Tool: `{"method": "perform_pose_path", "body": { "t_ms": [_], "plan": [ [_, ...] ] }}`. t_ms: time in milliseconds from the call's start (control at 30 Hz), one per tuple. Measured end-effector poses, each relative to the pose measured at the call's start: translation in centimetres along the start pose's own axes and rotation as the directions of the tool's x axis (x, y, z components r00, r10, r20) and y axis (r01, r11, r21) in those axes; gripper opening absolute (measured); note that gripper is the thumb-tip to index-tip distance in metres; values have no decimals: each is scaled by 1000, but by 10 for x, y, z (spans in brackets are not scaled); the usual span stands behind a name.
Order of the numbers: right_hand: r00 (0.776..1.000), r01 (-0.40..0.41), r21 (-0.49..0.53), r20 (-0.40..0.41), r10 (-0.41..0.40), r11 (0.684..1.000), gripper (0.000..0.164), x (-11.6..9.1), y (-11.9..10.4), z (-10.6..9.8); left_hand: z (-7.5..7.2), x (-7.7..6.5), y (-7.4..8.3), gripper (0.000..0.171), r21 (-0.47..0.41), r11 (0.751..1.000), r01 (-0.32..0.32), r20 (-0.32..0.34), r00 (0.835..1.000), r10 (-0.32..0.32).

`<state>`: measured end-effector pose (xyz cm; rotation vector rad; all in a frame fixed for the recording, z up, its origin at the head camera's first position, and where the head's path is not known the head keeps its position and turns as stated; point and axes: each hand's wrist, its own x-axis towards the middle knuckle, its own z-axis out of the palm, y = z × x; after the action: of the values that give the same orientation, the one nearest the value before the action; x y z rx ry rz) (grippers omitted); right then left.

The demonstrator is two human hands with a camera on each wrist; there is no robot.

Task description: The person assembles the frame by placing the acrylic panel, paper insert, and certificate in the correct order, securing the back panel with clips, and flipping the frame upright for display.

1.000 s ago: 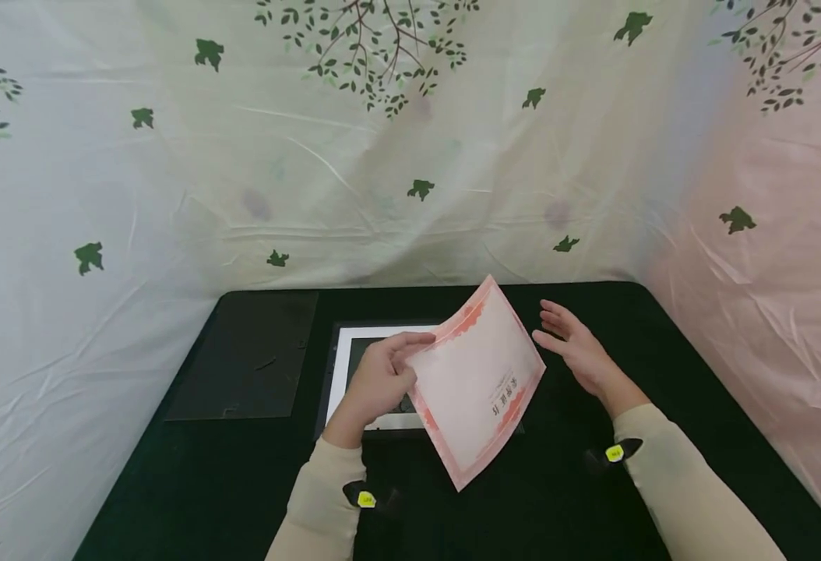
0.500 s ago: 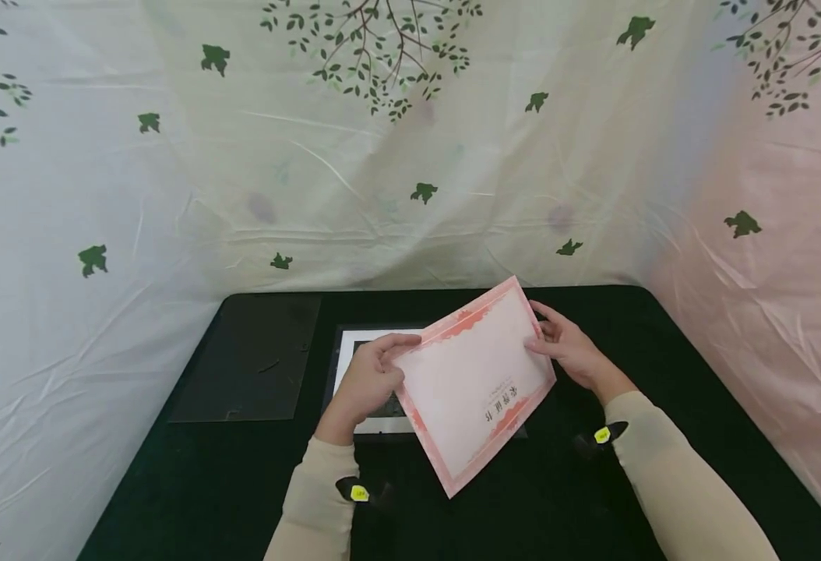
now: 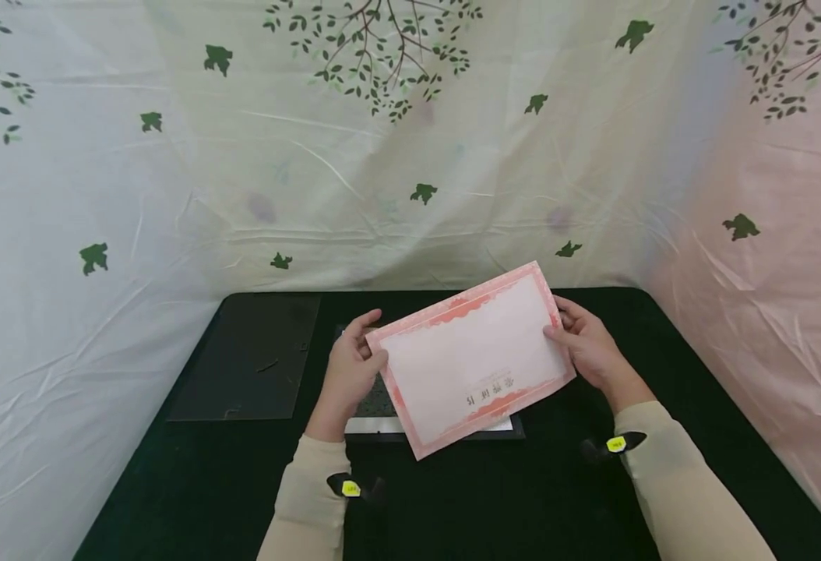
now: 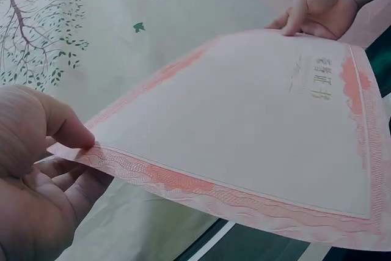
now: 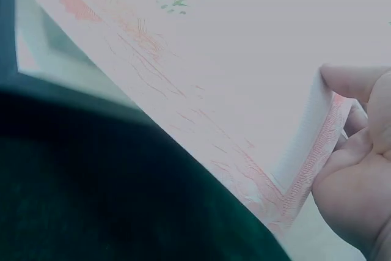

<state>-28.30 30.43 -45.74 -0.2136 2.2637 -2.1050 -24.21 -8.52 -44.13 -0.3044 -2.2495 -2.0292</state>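
A certificate (image 3: 477, 351), a white paper sheet with a pink-red border, is held up at a tilt, its heading upside down in the head view. My left hand (image 3: 349, 372) pinches its left corner, thumb on top and fingers beneath, as the left wrist view shows at the paper's edge (image 4: 183, 181). On the opposite short edge, my right hand (image 3: 590, 343) pinches the sheet between thumb (image 5: 351, 80) and fingers. Beneath the paper lies a dark picture frame (image 3: 516, 428) with a white inner border (image 3: 375, 425); the certificate covers most of it.
A dark flat panel (image 3: 249, 358) with small fittings on it lies left of the frame on the dark green tabletop (image 3: 495, 506). Pale curtains (image 3: 354, 179) with leaf prints surround the table at the back and sides.
My right hand came in from the right and took hold of the certificate's right edge. The sheet has turned and come closer to level, and my left hand has moved slightly left.
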Motion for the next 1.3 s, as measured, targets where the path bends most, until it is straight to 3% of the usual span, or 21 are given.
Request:
{"method": "perform_pose_path", "body": {
  "t_ms": [167, 400, 600, 800, 933, 1067, 1300],
  "plan": [
    [994, 106, 128, -39, -102, 986, 59, -6, -16, 3, -1, -1, 3, 61, -31, 999, 8, -34, 999, -9],
    [967, 255, 271, -81, -242, 928, 46, -9, -27, 8, 0, -2, 3, 46, -5, 1000, 15, -29, 999, -15],
    [957, 284, 327, -146, -249, 901, 36, -10, -28, 13, 0, -2, -1, 35, 98, 995, 25, -47, 999, -21],
    [953, 286, 335, -195, -231, 898, 27, -13, -28, 19, -2, 0, -8, 29, 217, 976, 26, -75, 997, -10],
    [954, 284, 330, -196, -229, 900, 25, -14, -28, 21, -3, 0, -10, 29, 193, 979, 59, -68, 997, -47],
    [952, 296, 357, -185, -244, 886, 21, -15, -27, 23, -4, -1, -6, 31, 109, 989, 97, -52, 994, -92],
    [936, 352, 410, -159, -314, 841, 12, -14, -26, 25, -7, 0, -1, 50, 59, 995, 86, -25, 996, -85]
  ]
}}
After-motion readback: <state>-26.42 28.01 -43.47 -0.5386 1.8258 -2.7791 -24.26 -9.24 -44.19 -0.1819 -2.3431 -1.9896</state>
